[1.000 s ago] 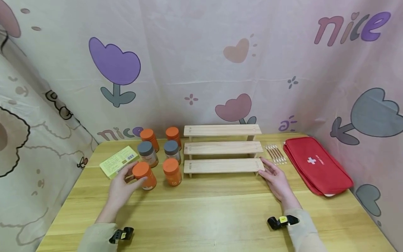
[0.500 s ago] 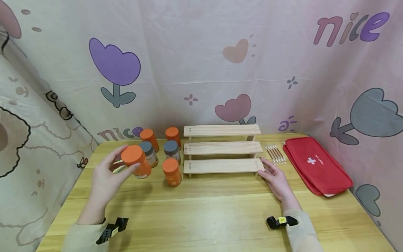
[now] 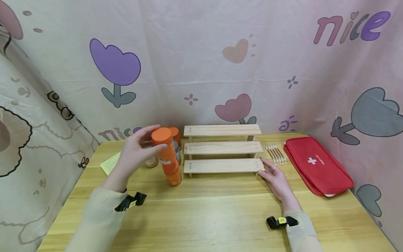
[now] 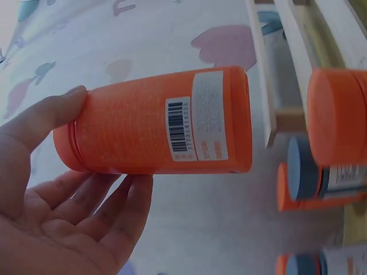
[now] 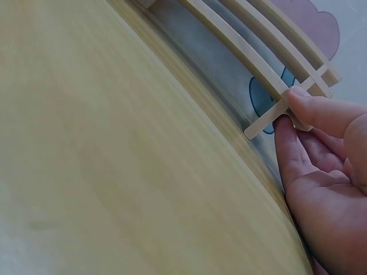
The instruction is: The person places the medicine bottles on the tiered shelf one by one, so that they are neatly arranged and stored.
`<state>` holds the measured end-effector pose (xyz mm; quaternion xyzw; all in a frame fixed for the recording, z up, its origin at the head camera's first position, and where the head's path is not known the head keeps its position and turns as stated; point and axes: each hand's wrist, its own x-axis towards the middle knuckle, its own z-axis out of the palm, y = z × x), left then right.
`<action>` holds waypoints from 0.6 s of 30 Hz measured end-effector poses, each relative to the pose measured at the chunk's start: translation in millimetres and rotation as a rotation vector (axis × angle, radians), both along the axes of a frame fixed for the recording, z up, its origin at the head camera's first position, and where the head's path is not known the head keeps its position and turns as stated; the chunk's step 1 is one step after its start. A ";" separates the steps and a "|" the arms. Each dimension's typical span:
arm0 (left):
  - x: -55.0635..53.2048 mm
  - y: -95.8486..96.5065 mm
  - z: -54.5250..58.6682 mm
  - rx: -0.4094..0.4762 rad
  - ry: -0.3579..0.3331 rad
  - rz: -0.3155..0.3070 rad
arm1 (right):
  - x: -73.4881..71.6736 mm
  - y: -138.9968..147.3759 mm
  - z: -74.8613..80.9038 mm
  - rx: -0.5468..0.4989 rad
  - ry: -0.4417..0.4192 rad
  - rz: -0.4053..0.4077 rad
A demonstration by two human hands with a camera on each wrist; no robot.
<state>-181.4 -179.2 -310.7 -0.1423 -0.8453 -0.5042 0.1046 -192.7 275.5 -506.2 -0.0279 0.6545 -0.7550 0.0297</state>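
Observation:
My left hand (image 3: 133, 157) grips an orange plastic pill bottle (image 3: 164, 145) by its lid end, holding it up off the table. The left wrist view shows a white barcode label on the bottle (image 4: 132, 126). Behind and below it in the head view, another orange bottle (image 3: 174, 179) stands on the table, partly covered. At the right end of a three-step wooden rack (image 3: 223, 147), my right hand (image 3: 277, 182) pinches the lowest step. In the right wrist view, thumb and fingers of the hand (image 5: 327, 177) close on the rack's end frame (image 5: 266, 119).
Grey-lidded bottles, one jar (image 3: 151, 161) partly visible, and an orange bottle (image 3: 177, 136) stand behind the left hand. A pale green box (image 3: 110, 163) lies at left. Cotton swabs (image 3: 275, 154) and a red first aid pouch (image 3: 318, 164) lie right of the rack.
My left hand has lifted the orange bottle from the table and carried it rightward toward the rack, now in front of the other bottles. The right hand has stayed at the rack's end.

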 end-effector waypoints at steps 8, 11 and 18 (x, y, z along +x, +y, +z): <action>-36.5 31.0 10.1 0.047 -0.103 -0.010 | 0.5 -1.3 3.1 0.023 -0.005 0.001; -49.8 40.3 11.3 0.093 -0.111 0.007 | 1.2 -1.4 3.4 0.032 -0.008 0.002; -77.3 58.5 2.9 0.139 -0.109 0.074 | 3.3 -1.0 1.3 0.046 -0.007 -0.005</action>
